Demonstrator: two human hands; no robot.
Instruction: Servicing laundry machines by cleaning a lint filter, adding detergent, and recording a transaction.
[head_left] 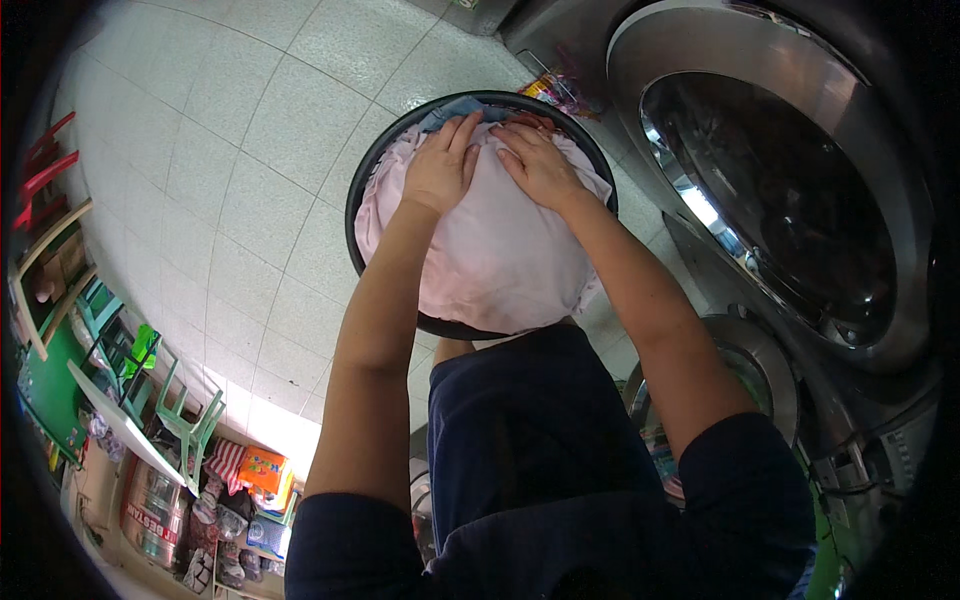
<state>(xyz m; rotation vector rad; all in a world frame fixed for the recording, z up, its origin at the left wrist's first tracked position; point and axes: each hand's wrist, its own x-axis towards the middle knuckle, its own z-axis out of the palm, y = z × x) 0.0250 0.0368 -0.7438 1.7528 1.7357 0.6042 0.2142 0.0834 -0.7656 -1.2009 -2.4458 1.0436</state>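
- Left hand (440,165) spread flat, palm down, fingers extended and slightly fanned on the pale pink fabric sheet (490,240); pressing rather than clenching, nothing pinched between fingers.
- Right hand (540,165) likewise flat on the same fabric, fingers pointing toward the left hand, fingertips nearly meeting; possibly curling a fold at the far edge, though hard to tell from this angle.
- Both forearms extended forward and down from the lower edge, elbows apart, wrists converging over the bundle.
- Pink fabric heaped in the round black plastic laundry basket (365,190), draping over its rim on the near side; a bit of blue cloth (450,110) showing beneath at the far edge.
- Basket resting on the white tiled floor (230,150), just beside the front-loading steel washing machine (790,190) with its round glass door on the right.
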